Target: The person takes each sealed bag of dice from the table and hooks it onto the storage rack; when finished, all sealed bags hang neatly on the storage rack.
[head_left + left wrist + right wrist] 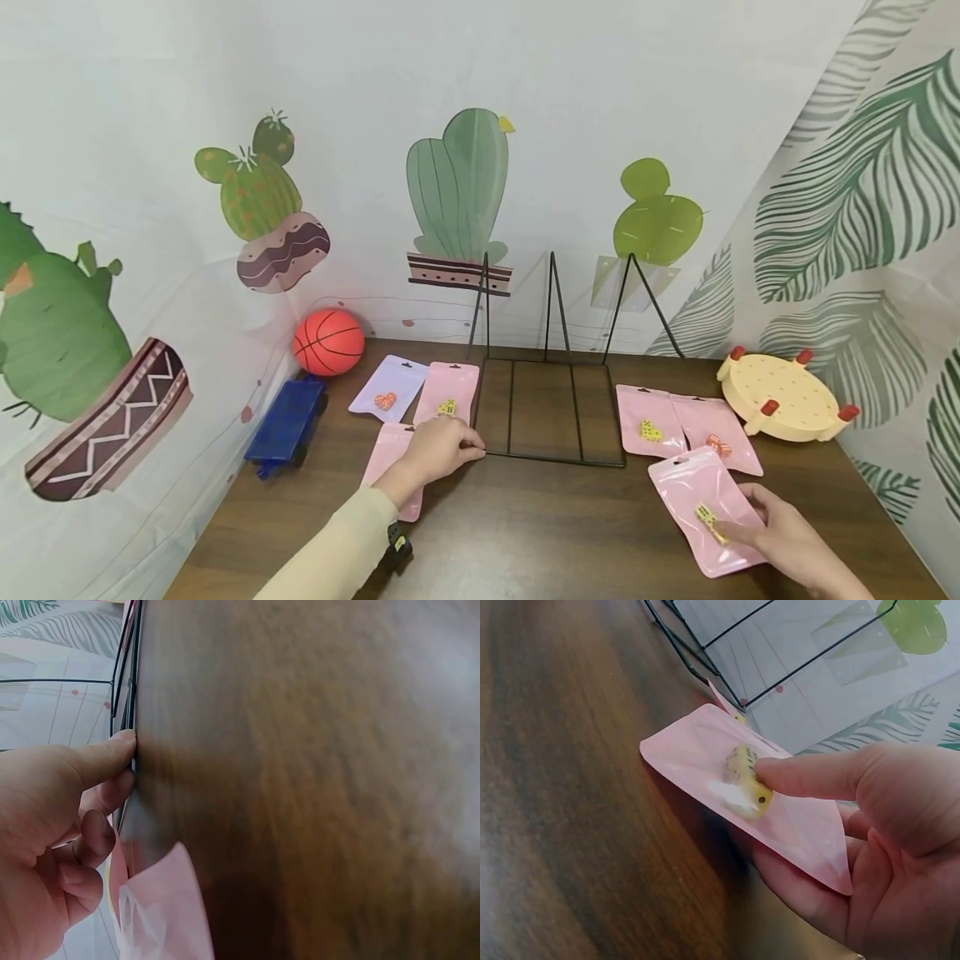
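My left hand (442, 446) pinches the front left corner of a black wire rack (553, 458) between thumb and fingertips, seen close up in the left wrist view. My right hand (780, 529) holds a pink zip bag (684, 493) with yellow dice (708, 521) inside. Its thumb lies on top, against the dice, and its fingers are underneath. Another pink bag (384, 458) lies partly hidden under my left forearm. Behind the left hand lie a lilac bag (405, 379) with orange dice and a pink bag (453, 382) with yellow dice.
Right of the rack, a pink bag (637, 408) with yellow dice and a pink bag (697, 412) with orange dice overlap. An orange-red basketball (328, 342) and a blue wheeled toy (285, 421) stand left. A cream stool (783, 392) lies upturned at the right.
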A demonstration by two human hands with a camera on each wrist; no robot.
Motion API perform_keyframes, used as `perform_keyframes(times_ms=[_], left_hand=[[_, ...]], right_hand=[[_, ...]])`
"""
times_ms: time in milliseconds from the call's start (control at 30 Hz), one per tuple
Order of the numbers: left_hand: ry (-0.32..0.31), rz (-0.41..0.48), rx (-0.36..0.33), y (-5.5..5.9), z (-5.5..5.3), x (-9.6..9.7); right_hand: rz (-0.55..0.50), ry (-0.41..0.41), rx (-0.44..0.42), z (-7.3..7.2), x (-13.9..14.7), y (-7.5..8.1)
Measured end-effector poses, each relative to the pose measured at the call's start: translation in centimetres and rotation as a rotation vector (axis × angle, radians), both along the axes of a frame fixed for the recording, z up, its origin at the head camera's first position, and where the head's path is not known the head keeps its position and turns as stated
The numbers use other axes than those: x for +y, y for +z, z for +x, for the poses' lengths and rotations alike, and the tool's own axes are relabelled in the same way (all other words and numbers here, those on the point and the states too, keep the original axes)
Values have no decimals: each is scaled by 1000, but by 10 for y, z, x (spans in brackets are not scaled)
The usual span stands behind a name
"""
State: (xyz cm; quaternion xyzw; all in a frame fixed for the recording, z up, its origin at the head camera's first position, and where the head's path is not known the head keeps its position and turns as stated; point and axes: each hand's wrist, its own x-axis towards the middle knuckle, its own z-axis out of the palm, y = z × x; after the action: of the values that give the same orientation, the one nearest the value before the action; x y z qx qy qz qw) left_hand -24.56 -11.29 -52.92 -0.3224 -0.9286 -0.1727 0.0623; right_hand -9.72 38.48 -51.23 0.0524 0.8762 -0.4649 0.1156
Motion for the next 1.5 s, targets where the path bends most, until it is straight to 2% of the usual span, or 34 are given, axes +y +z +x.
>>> perform_keyframes(times_ms=[200,300,433,600,733,933,1033,1233,1400,1500], left_hand=[[2,4,-2,1,1,1],[5,7,-7,2,1,0],[12,8,-10,1,0,0],[7,11,-5,2,0,0],[8,6,-8,2,0,0],[8,13,-12,2,1,0],[4,20,-10,1,0,0],[4,24,-7,1,1,0],[-2,33,-10,2,2,0],[-4,33,-7,2,2,0]], right_hand=[[-170,79,26,0,3,1],[-226,76,22,0,4,0],[-182,30,75,0,0,0],[-79,-31,240,-1,-8,2],[-104,-22,371,-2,-13,6],[-168,-49,436,-2,-25,22],[-229,-87,470,-3,-32,29],[-498,-120,542,-3,-48,45],[-668,-112,647,-3,-63,61],[-812,-76,711,-4,-70,67]])
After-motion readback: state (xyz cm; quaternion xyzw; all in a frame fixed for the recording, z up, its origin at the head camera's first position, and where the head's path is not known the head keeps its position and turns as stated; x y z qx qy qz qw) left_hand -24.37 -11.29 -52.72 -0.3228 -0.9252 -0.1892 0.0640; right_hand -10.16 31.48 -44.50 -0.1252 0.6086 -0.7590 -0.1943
